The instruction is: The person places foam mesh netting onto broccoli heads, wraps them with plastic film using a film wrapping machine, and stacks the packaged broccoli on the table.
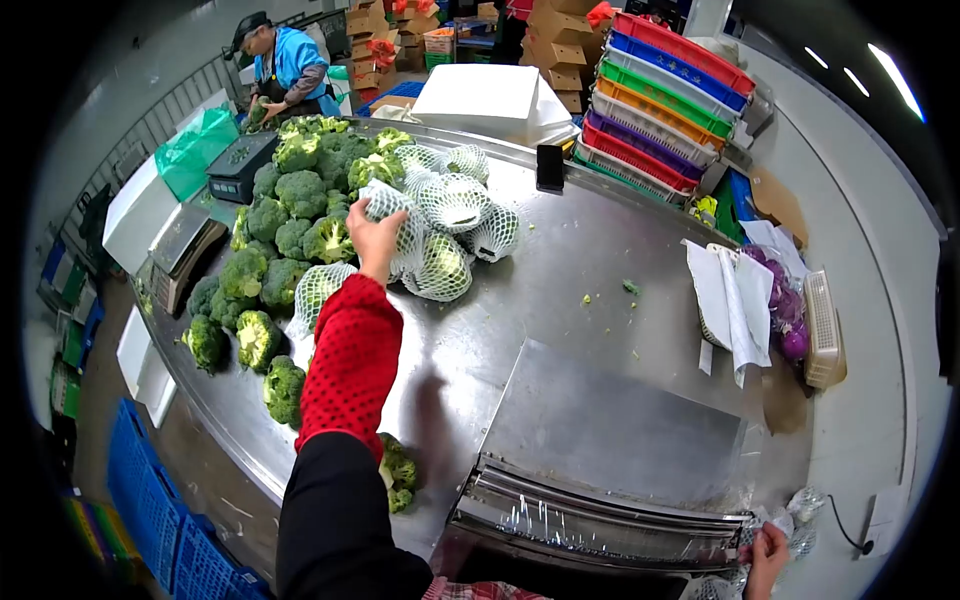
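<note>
My left hand [376, 238] reaches forward over the table with its fingers curled on a broccoli head in a white foam net [408, 228], at the edge of a group of netted heads [455, 200]. Beside it lies a heap of bare broccoli [300, 195]. One more broccoli head [398, 474] is partly hidden by my left sleeve. My right hand [768, 560] is at the lower right, fingers bent together by the end of a metal roller unit [600, 515]. Crumpled clear, net-like material [803, 508] is close to it; what those fingers hold is unclear.
A black phone [550, 168] lies near the table's far edge, before stacked coloured crates [665, 105]. White sheets [735, 300] and a basket [824, 330] are at right. A scale [240, 170] stands far left, where another person [285, 70] handles broccoli.
</note>
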The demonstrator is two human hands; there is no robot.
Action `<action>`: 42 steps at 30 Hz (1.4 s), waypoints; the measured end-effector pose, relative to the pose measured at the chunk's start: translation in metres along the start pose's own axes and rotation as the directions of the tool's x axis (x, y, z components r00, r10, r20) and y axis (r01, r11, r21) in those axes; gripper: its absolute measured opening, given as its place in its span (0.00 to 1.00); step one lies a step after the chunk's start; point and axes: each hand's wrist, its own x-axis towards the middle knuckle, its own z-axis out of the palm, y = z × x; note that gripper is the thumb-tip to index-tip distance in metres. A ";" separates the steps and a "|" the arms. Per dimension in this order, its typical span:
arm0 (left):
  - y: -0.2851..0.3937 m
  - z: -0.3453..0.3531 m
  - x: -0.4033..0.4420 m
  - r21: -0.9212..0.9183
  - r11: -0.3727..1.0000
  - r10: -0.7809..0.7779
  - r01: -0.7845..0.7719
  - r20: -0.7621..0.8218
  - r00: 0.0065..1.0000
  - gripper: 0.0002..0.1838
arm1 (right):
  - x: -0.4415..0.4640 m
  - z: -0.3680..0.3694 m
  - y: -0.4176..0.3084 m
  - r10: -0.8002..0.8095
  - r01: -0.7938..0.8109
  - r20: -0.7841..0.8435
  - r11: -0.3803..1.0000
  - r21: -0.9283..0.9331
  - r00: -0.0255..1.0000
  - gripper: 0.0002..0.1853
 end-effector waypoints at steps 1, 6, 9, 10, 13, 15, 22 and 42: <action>-0.007 -0.010 0.000 -0.166 0.982 -0.085 0.086 0.012 0.996 0.38 | 0.021 -0.002 0.029 -0.018 0.011 0.052 0.991 0.131 0.998 0.23; 0.115 -0.082 -0.067 -0.567 0.800 0.040 0.194 0.372 0.927 0.37 | 0.027 0.071 -0.056 -0.413 0.316 0.211 0.871 0.377 0.886 0.26; 0.227 -0.119 -0.143 -0.341 0.919 0.359 -0.197 0.520 0.775 0.34 | 0.036 0.129 -0.129 -0.695 0.484 0.286 0.684 0.545 0.660 0.43; 0.250 -0.121 -0.172 -0.234 0.810 0.576 -0.537 0.490 0.655 0.33 | 0.033 0.144 -0.151 -0.762 0.516 0.280 0.615 0.597 0.584 0.44; 0.302 -0.114 -0.271 -0.253 0.750 0.626 -0.611 0.570 0.533 0.29 | 0.032 0.175 -0.145 -0.722 0.337 0.259 0.568 0.751 0.641 0.43; 0.313 -0.108 -0.312 -0.403 0.881 0.471 -0.248 0.798 0.375 0.27 | 0.043 0.177 -0.105 -0.606 0.310 0.247 0.664 0.680 0.756 0.36; 0.263 -0.119 -0.358 -0.318 0.936 0.240 0.150 0.891 0.386 0.31 | 0.025 0.146 -0.074 -0.365 0.069 0.210 0.620 0.781 0.907 0.22; 0.186 -0.220 -0.351 0.095 0.842 0.141 -0.530 0.911 0.387 0.21 | 0.026 0.075 0.015 -0.406 0.523 0.461 0.838 -0.157 0.789 0.20</action>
